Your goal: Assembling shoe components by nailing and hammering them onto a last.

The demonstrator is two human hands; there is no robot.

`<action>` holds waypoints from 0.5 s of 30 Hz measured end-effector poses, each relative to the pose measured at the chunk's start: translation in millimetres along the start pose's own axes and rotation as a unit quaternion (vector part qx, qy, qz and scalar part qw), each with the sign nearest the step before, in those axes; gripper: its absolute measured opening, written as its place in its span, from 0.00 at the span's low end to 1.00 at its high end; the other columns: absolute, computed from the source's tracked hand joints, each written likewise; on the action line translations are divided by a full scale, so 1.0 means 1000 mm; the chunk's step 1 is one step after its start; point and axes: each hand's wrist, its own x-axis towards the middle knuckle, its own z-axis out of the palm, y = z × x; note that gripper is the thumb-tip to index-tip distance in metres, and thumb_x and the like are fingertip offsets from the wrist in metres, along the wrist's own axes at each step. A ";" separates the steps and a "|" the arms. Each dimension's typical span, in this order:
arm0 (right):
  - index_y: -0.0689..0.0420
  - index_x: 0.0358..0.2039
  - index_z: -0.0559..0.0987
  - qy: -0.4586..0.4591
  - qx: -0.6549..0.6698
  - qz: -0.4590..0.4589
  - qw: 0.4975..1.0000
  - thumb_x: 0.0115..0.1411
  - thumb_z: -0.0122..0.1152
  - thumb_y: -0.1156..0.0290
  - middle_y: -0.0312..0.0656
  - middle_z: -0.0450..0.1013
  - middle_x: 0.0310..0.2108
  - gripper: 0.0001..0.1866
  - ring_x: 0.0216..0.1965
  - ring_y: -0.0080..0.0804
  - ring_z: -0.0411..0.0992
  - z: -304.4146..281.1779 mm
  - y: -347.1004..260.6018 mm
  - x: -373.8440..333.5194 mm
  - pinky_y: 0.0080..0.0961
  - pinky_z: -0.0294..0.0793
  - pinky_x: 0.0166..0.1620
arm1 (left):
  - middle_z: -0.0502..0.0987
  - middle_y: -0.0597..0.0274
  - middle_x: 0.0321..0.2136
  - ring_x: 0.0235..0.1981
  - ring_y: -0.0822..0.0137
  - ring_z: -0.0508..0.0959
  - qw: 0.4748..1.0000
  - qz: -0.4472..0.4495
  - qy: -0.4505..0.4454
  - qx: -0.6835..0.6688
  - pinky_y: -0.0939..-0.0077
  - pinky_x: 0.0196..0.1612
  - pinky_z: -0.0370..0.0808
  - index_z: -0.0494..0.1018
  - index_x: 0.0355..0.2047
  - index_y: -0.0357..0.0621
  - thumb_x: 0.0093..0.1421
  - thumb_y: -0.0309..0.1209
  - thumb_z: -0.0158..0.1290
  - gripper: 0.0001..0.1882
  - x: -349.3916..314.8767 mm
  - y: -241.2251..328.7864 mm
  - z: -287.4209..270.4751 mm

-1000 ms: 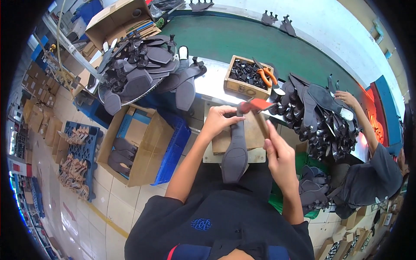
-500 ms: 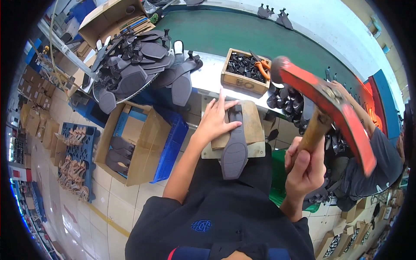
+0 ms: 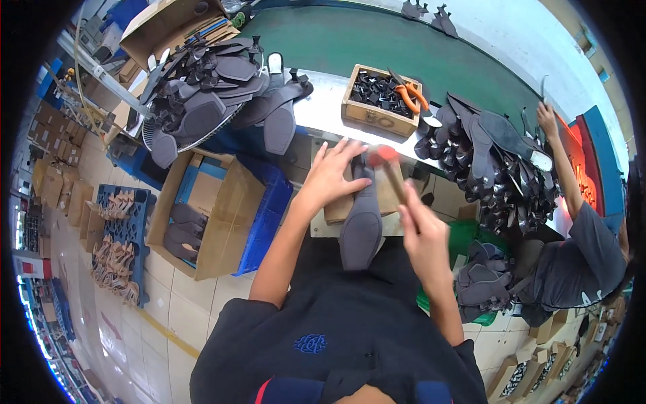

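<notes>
A dark grey shoe sole point(image 3: 362, 236) lies on a wooden block point(image 3: 390, 198), its wide toe end pointing at me. My left hand point(image 3: 331, 176) holds the sole near its heel end, the thumb on its narrow part and the fingers reaching past the heel. In my right hand point(image 3: 425, 236) is the handle of a hammer with a red head point(image 3: 383, 156). The hammer head is down at the heel end, beside my left fingertips; it hides that spot, so I cannot tell if it touches. Both hammer and right hand are slightly blurred.
Ahead stands a wooden box point(image 3: 380, 118) of small black pieces with orange-handled pliers point(image 3: 408, 99). Soles fill a basket point(image 3: 195, 138) at left, above a cardboard box point(image 3: 232, 215). Heeled soles point(image 3: 484, 145) pile up at right, near a co-worker's arm point(image 3: 564, 158).
My right hand has swung the hammer down and leftward, from raised at the right to the sole's heel end. My left hand stays on the sole. The co-worker's arm has drawn back from the pile.
</notes>
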 end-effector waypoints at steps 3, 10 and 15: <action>0.63 0.60 0.72 0.075 0.059 0.067 0.993 0.64 0.59 0.78 0.46 0.79 0.32 0.23 0.29 0.29 0.74 -0.015 -0.003 0.000 0.29 0.73 0.35 | 0.74 0.63 0.58 0.66 0.53 0.64 0.997 0.018 0.065 0.023 0.44 0.68 0.51 0.74 0.56 0.55 0.56 0.53 0.59 0.29 -0.004 -0.003 0.010; 0.62 0.44 0.79 -0.012 0.271 0.283 0.920 0.65 0.62 0.68 0.27 0.66 0.19 0.12 0.19 0.11 0.61 -0.033 -0.013 0.014 0.14 0.58 0.22 | 0.76 0.52 0.27 0.28 0.54 0.77 0.932 0.134 0.050 -0.334 0.65 0.32 0.72 0.77 0.32 0.35 0.59 0.32 0.61 0.10 -0.047 0.065 -0.019; 0.65 0.43 0.78 -0.150 0.482 0.258 0.824 0.67 0.60 0.56 0.45 0.77 0.34 0.21 0.13 0.14 0.62 -0.009 0.007 0.015 0.12 0.55 0.13 | 0.78 0.60 0.33 0.35 0.69 0.76 0.862 -0.022 -0.133 -0.489 0.76 0.41 0.72 0.79 0.37 0.35 0.65 0.33 0.54 0.12 -0.085 0.102 -0.051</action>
